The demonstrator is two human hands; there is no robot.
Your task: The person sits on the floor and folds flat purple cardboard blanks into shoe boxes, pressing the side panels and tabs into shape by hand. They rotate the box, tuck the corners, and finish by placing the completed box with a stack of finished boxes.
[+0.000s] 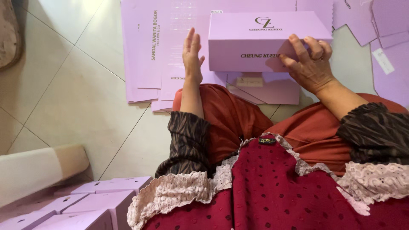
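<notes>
At the far left edge a brownish mat point(7, 34) is cut off by the frame, so its full shape cannot be made out. Below it, a pale padded edge point(40, 168) slants across the tiled floor point(76, 110), also partly out of view. In the bottom left corner sit several finished lilac boxes point(85, 204), packed close together and cropped at the frame's lower edge.

Further right, a stack of flat lilac cardboard sheets point(145, 55) lies on the floor, overlapping one another; the lower ones are mostly hidden under the top sheet.

The left hand point(192, 55) is raised edge-on with its grip spread, fingers straight and together, holding nothing. It stands just beside the left end of the folded lilac box point(255, 42); whether it touches the box cannot be told from this angle.

The box rests on the flat sheets in front of the person's knees, lid side up, its long side facing the camera.

The right hand point(309, 64) presses on the box's lower right front corner, fingers spread over the side and a ring on one finger; the thumb is hard to make out. More flat sheets point(383, 30) at the right edge are cut off.
</notes>
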